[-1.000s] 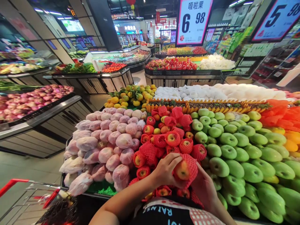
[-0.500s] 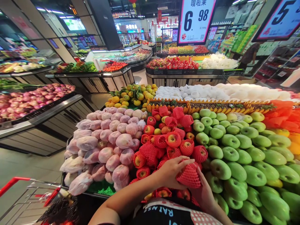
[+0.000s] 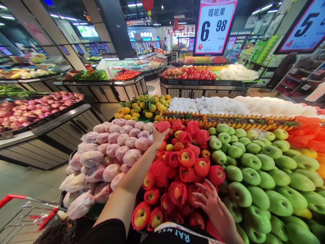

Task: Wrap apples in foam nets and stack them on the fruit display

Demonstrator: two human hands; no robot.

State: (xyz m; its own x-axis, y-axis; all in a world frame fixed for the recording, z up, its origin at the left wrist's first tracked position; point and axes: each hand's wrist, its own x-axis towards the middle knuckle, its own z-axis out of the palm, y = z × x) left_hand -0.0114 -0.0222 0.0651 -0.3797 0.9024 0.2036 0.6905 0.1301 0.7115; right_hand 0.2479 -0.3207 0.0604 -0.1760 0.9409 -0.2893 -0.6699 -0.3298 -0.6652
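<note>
My left hand (image 3: 159, 136) is stretched out to the far left corner of the red apple pile. Its fingers are closed on an apple in a red foam net (image 3: 163, 126). Over the near right part of the pile is my right hand (image 3: 211, 200), fingers spread and nothing in them. Around both hands lie red apples (image 3: 187, 157), many in red foam nets, some bare. Wrapped pinkish fruit (image 3: 132, 158) is heaped just left of my left forearm. Green apples (image 3: 251, 177) fill the display to the right of my right hand.
A shopping cart (image 3: 33, 211) stands at the lower left. Behind the apples run a yellow-edged planter strip (image 3: 228, 121) and white-wrapped fruit (image 3: 208, 104). Yellow-orange citrus (image 3: 138, 109) sits at the back left. Red onions (image 3: 35, 108) lie on a separate stand. A price screen (image 3: 214, 28) hangs overhead.
Both hands were together on a netted apple near me. My left hand has reached forward and left with a netted apple; my right hand has let go and opened.
</note>
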